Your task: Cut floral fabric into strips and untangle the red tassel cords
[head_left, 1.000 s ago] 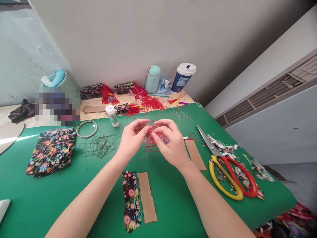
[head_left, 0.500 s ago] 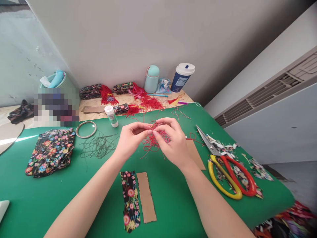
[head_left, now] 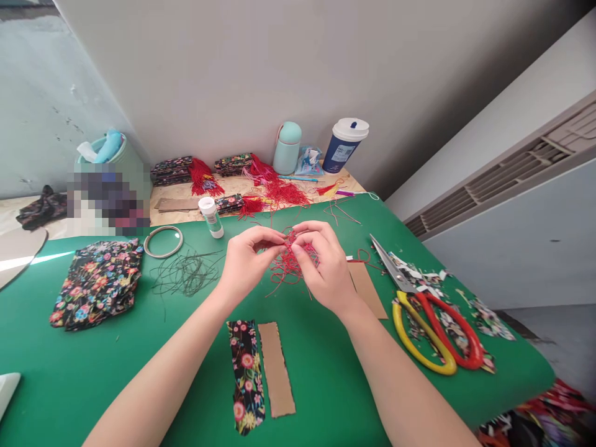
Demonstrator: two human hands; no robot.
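Note:
Both my hands meet over a loose tangle of red cord [head_left: 287, 268] on the green table. My left hand [head_left: 249, 257] is closed in a pinch, thumb against forefinger, with red cord at its tips. Close beside it, my right hand [head_left: 323, 264] has curled fingers and its thumb at the same bit of cord. The fingers partly hide the cord's ends. Below lie a floral fabric strip [head_left: 246, 379] and a brown card strip [head_left: 277, 369] with dark edges. Another brown card [head_left: 367, 292] sits partly behind my right wrist.
Large scissors [head_left: 419, 304] with yellow and red handles rest among fabric scraps [head_left: 488, 320] at right. Leftward are dark green cords [head_left: 189, 273], a ring-shaped roll [head_left: 164, 242], a glue stick [head_left: 212, 217] and folded floral cloth [head_left: 97, 282]. A flask [head_left: 287, 149] and paper cup [head_left: 344, 149] stand behind.
My right thumb has shifted slightly right, away from my left thumb, so the fingertips are a little farther apart. The camera view has moved very slightly.

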